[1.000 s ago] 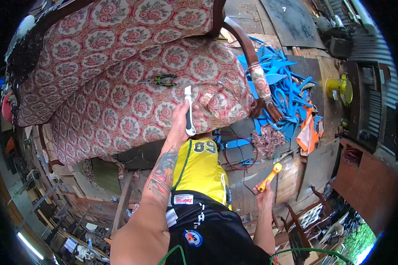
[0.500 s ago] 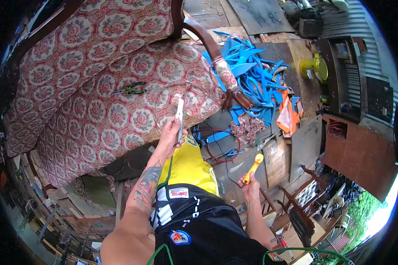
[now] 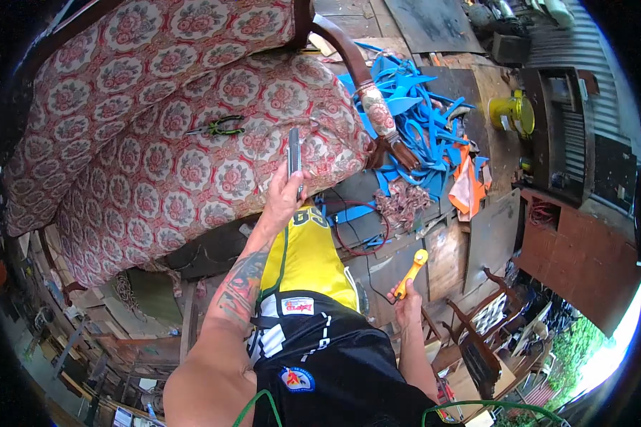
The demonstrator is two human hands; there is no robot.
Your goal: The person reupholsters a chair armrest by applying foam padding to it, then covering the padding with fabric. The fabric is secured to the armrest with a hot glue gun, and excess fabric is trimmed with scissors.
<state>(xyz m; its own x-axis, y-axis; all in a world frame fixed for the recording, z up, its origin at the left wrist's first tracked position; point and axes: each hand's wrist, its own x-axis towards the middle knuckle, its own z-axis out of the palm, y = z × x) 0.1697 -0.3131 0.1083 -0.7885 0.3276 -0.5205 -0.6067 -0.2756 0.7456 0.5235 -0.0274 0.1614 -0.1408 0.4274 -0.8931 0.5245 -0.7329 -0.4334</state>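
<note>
My left hand (image 3: 285,193) is closed around a grey metal utility knife (image 3: 294,155), which points up and away from me over the front of the sofa seat (image 3: 192,181) in floral fabric. Fingers and thumb press on the knife's lower part. My right hand (image 3: 407,299) grips the handle of a yellow rotary cutter (image 3: 412,272), whose round head points away from me above the floor. Green-handled pliers (image 3: 218,127) lie on the seat, beyond my left hand. Whether a blade is out on the knife is hard to make out.
Blue foam scraps (image 3: 420,121) lie in a heap beside the sofa's wooden arm (image 3: 349,53). Near it are an orange cloth (image 3: 467,188) and a red hose loop (image 3: 349,249). A yellow bucket (image 3: 511,114) stands farther right; wooden chair frames (image 3: 477,349) are at lower right.
The utility knife has turned and no longer catches bright light; my left hand has shifted slightly up and right. My right hand and the rotary cutter stay nearly still. The view has shifted slightly.
</note>
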